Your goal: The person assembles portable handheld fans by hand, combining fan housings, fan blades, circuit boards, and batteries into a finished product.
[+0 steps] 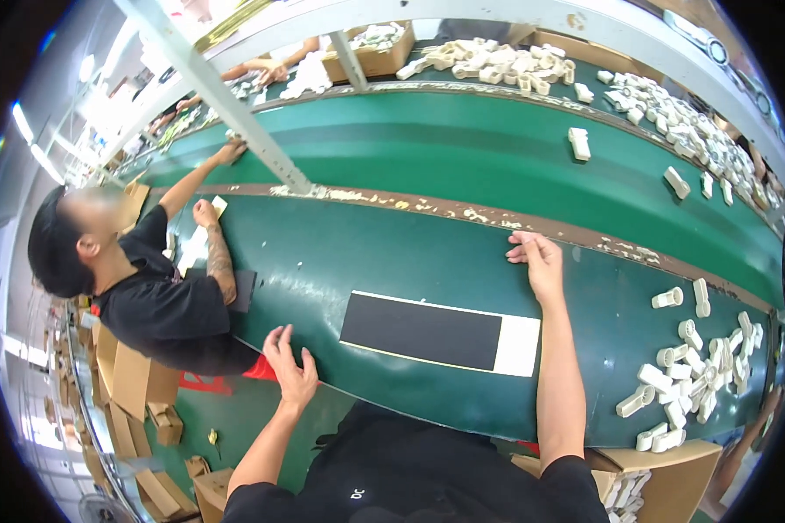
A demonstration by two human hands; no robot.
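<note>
My left hand (290,366) is held over the near edge of the green worktable (392,261), its fingers apart and nothing in them. Toward the table's far edge is my right hand (539,261). Its fingers are loosely bent, and I see nothing in its grasp. Between my two arms lies a flat black strip (420,333) on a pale, cream-edged backing sheet (516,346), whose bare end is beside my right forearm. Neither hand touches the strip.
White plastic parts (698,370) are piled at the table's right. Beyond a debris-strewn ledge runs a green conveyor (427,139) with a few loose parts (578,144). A metal post (227,105) stands ahead left. Another person (161,305) works close on my left. An open carton (663,471) is below right.
</note>
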